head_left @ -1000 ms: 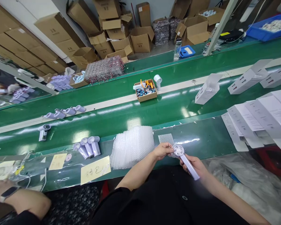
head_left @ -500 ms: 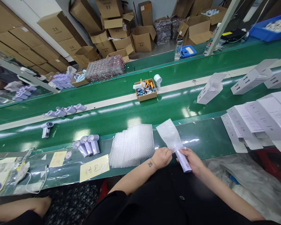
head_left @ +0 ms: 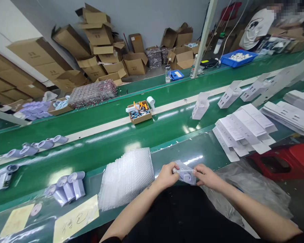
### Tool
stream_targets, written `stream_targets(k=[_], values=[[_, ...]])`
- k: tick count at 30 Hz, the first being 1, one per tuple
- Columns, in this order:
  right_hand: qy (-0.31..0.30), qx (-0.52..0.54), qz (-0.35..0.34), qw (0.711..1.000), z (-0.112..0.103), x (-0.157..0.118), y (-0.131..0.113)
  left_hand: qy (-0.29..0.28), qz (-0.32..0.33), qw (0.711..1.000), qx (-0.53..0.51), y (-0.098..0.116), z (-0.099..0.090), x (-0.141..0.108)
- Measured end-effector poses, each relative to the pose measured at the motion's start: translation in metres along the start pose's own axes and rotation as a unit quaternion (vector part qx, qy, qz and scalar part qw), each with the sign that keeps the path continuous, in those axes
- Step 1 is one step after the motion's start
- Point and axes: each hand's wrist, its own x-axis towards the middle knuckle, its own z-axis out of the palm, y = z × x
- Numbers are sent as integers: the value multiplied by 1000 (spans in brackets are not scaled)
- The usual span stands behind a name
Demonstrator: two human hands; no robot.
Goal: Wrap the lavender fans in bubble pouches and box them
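Just in front of my body, a lavender handheld fan [head_left: 185, 176] lies inside a clear bubble-wrap bag [head_left: 183, 166], its end face turned toward me. My left hand [head_left: 169, 173] is closed on the left side of the bag. On the opposite side, my right hand [head_left: 205, 176] pinches the bag's edge between thumb and fingers. Close to my left forearm lies a fanned stack of flat bubble-wrap bags [head_left: 128, 179]. Further left, three more lavender fans [head_left: 68, 187] lie side by side on the bench.
A yellow handwritten card [head_left: 76, 219] lies at the front left. Across the green conveyor [head_left: 111, 138] stands a small carton [head_left: 141, 118] of parts. White boxes [head_left: 200, 106] stand on the belt, and folded white cartons [head_left: 243, 130] overlap at right. A red stool [head_left: 288, 162] is below.
My view has swung right. The fan, earlier pointing down with the bag stretched out beyond it, is now turned and enclosed in the bag. My right hand has shifted from the fan to the bag's edge.
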Motion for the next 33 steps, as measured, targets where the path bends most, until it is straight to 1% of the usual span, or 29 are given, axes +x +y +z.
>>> stream_targets(k=[2, 3, 5, 6, 7, 8, 9, 10, 11, 12, 13, 14, 15, 16, 17, 18, 19, 20, 21, 23, 25, 26, 28, 30, 31, 33], values=[[-20, -30, -60, 998, -9, -11, -16, 12, 17, 999, -30, 12, -12, -6], [-41, -18, -76, 996, -10, -15, -24, 20, 43, 998, -41, 18, -18, -8], [-94, 47, -91, 990, -5, -20, -36, 20, 107, 993, -36, 29, -28, -6], [-116, 77, -101, 985, 0, -21, -40, 4, 136, 990, -19, 33, -29, -3], [-130, 96, -113, 980, 5, -21, -43, -25, 162, 986, 0, 36, -27, 1], [-138, 105, -124, 977, 8, -19, -45, -59, 182, 981, 17, 36, -22, 6], [-133, 109, -130, 977, 8, -17, -45, -84, 195, 977, 30, 35, -16, 11], [-110, 113, -131, 979, 3, -14, -45, -88, 200, 975, 39, 32, -8, 16], [-66, 122, -133, 981, -8, -10, -45, -67, 198, 977, 43, 28, 0, 21], [4, 141, -140, 980, -25, -6, -44, -26, 186, 981, 42, 22, 6, 26], [96, 171, -151, 969, -47, -1, -44, 26, 166, 985, 37, 16, 11, 29], [200, 207, -171, 942, -74, 4, -44, 74, 140, 987, 32, 9, 14, 31], [307, 246, -196, 898, -103, 10, -44, 108, 116, 987, 28, 3, 15, 32], [385, 288, -199, 854, -131, 16, -45, 125, 99, 987, 27, -2, 14, 33], [421, 316, -206, 825, -158, 22, -46, 128, 93, 987, 34, -6, 13, 32], [442, 329, -205, 809, -179, 29, -47, 122, 96, 987, 48, -10, 12, 31], [451, 336, -200, 802, -195, 35, -48, 109, 104, 986, 69, -13, 12, 30], [454, 336, -197, 801, -205, 41, -49, 92, 110, 985, 94, -16, 12, 29], [461, 332, -196, 800, -209, 44, -49, 76, 110, 984, 120, -19, 14, 28], [484, 317, -209, 789, -203, 45, -48, 59, 100, 981, 156, -26, 17, 27], [507, 290, -239, 775, -184, 36, -43, 73, 88, 982, 150, -32, 16, 26], [512, 277, -255, 772, -171, 29, -40, 91, 81, 984, 126, -34, 12, 24], [509, 203, -289, 785, -142, 16, -34, 132, 53, 989, 35, -33, -6, 17], [475, 62, -336, 810, -109, 10, -29, 161, 24, 982, -96, -22, -33, 6], [441, -18, -363, 821, -91, 10, -27, 170, 21, 971, -164, -13, -48, 0], [337, -145, -411, 835, -58, 17, -23, 183, 47, 943, -272, 7, -72, -11]])
